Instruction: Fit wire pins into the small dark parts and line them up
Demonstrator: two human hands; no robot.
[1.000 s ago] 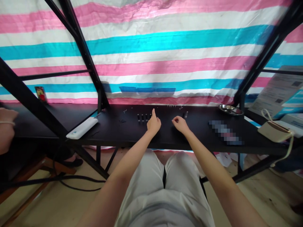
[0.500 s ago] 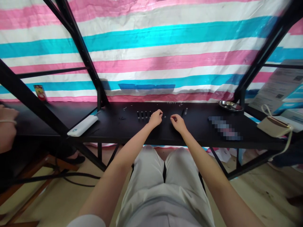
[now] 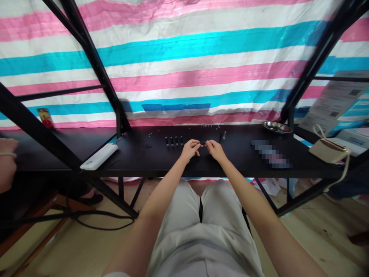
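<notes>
My left hand (image 3: 190,149) and my right hand (image 3: 215,149) are close together over the middle of the black table (image 3: 150,159), fingers curled. Between their fingertips they pinch a small dark piece (image 3: 203,143), too small to name. Just left of my left hand a short row of small black upright pieces (image 3: 173,141) stands on the table. Two more small dark pieces (image 3: 223,135) lie behind my right hand. Tiny metal bits (image 3: 206,125) lie near the table's back edge.
A white flat device (image 3: 98,157) lies at the table's left, a metal dish (image 3: 277,127) at the back right, a cream case with a cord (image 3: 329,150) at far right. Black frame bars (image 3: 95,65) slant overhead. Another person's hand (image 3: 7,163) shows at the left edge.
My left hand, first pointing with one finger, has curled and moved toward my right hand. Both now meet on a small dark piece.
</notes>
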